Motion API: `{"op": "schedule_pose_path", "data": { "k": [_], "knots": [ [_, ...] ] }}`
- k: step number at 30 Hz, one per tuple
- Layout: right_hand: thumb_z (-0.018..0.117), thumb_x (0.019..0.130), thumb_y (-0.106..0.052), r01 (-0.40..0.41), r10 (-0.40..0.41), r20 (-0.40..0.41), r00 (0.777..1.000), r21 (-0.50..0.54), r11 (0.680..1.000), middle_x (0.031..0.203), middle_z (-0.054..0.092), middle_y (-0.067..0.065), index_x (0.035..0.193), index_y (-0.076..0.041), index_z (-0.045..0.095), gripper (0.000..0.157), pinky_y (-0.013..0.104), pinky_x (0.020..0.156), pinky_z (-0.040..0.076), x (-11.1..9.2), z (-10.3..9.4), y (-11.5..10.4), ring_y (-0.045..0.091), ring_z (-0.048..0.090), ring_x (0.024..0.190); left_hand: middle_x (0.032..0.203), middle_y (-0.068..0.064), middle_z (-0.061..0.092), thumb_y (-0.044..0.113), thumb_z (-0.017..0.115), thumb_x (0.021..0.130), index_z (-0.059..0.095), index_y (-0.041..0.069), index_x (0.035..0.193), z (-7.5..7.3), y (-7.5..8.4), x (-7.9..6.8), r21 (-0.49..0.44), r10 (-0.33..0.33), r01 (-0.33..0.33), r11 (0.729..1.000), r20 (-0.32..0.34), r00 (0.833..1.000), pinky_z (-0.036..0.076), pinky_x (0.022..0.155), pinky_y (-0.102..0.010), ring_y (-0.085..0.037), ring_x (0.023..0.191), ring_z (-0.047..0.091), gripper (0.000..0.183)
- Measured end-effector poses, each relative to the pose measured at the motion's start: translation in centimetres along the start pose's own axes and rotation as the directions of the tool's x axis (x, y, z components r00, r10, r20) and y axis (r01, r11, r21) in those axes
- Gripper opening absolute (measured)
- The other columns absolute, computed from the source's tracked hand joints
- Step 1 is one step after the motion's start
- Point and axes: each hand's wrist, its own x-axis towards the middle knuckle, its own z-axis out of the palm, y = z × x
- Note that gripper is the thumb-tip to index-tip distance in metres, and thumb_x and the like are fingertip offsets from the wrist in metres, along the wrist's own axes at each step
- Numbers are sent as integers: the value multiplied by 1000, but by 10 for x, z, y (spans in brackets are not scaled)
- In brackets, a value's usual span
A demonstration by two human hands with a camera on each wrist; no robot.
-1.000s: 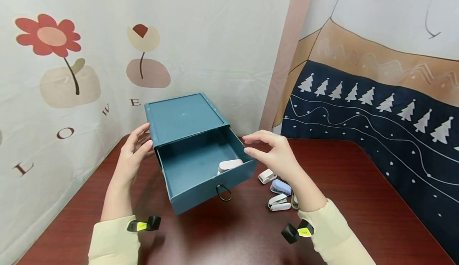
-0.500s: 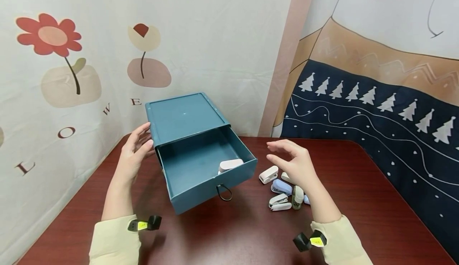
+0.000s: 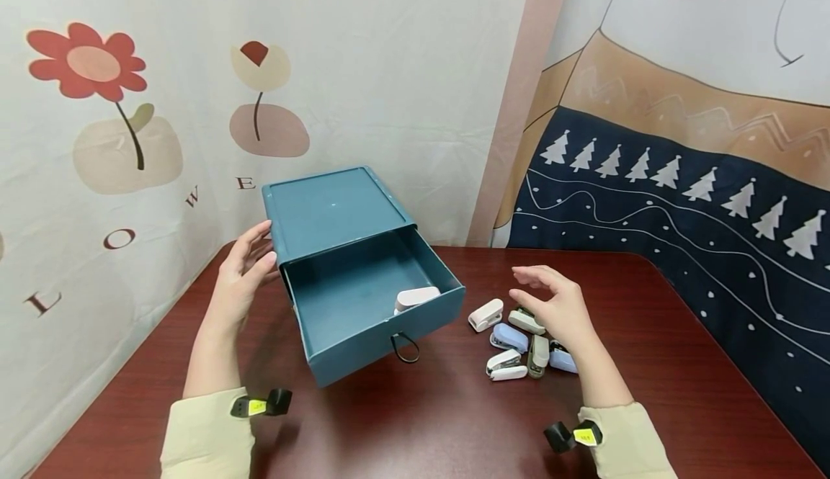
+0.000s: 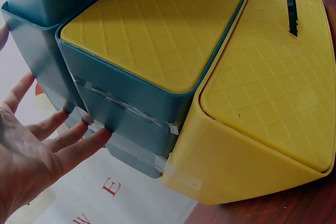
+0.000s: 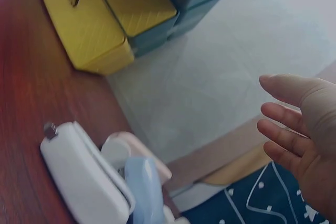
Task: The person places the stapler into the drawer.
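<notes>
**One stapler in, six to go**

On the desk [image 3: 648, 364], my left hand [image 3: 243, 277] rests flat-fingered against the box [image 3: 327, 209] — its drawer [image 3: 363, 320] open, one stapler [image 3: 415, 298] inside. My right hand [image 3: 558, 306] hovers, fingers loose and empty, over the staplers [image 3: 512, 349] beside the drawer — these remain outside.

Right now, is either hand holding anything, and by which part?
Nothing is held. The left hand rests flat against the box side; the right hand hovers open above the staplers.
</notes>
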Motion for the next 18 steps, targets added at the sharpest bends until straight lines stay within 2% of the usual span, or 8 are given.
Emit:
{"op": "schedule_pose_path", "data": {
  "k": [2, 9, 18],
  "knots": [
    [77, 81, -8, -14, 14, 1, 1000, 2, 1000, 106, 67, 3, 116, -8, 68, 37, 27, 84, 46, -1, 0, 5, 15, 60, 96, 141, -11, 38, 15, 51, 98, 37, 14, 148, 0, 0, 0, -3, -1, 1, 1000, 2, 1000, 46, 82, -18, -20, 122, 41, 52],
    [76, 82, -7, -63, 62, 17, 998, 13, 998, 109, 66, 11, 118, -6, 66, 38, 45, 86, 46, -2, -1, 22, 22, 60, 98, 142, -12, 37, 15, 51, 98, 37, 14, 148, 1, 1, 0, 0, -6, 6, 1000, -2, 1000, 45, 81, -17, -22, 124, 40, 52],
    [75, 83, -9, -163, 164, 75, 984, -20, 986, 112, 64, 16, 122, -4, 63, 41, 46, 85, 48, -10, 0, 54, 28, 60, 100, 142, -11, 37, 16, 52, 98, 37, 16, 148, 1, 1, -1, 12, -14, 14, 1000, -6, 1000, 45, 81, -17, -22, 123, 40, 52]
  ]
}}
